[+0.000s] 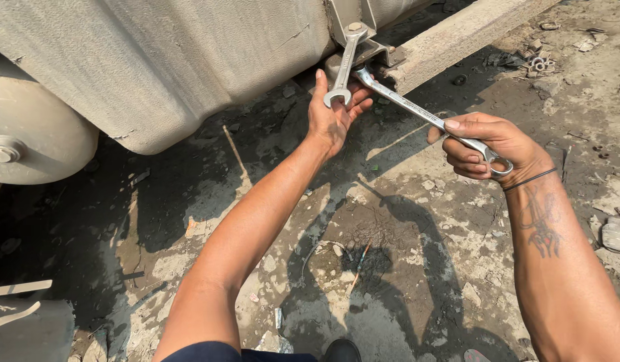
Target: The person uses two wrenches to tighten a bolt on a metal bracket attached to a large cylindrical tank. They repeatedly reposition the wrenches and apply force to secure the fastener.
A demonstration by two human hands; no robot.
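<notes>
Cracked, oil-darkened ground (390,281) fills the lower frame, with a large dusty grey tank (162,60) across the upper left and a concrete beam (457,37) running to the upper right. At upper centre a metal bracket (363,50) carries a bolt (354,27). Upper wrench (343,64): ring end seated on the bolt, open-jaw end hanging down into the left hand (333,114), whose fingers are loosely spread, the palm and fingertips cupping that lower end rather than clenching it. Lower wrench (424,117): one end engaged beneath the bracket, the shaft slanting down to the right; the right hand (487,147) is closed in a firm fist about its far ring end. Both tools are steel, rigid and moderately heavy, with polished shafts likely to slip in a greasy grip; each is best held near the free end, well away from the bolt, where leverage is greatest. Loose nuts (539,64) lie at the upper right edge, a rounded hub (28,134) at far left.
</notes>
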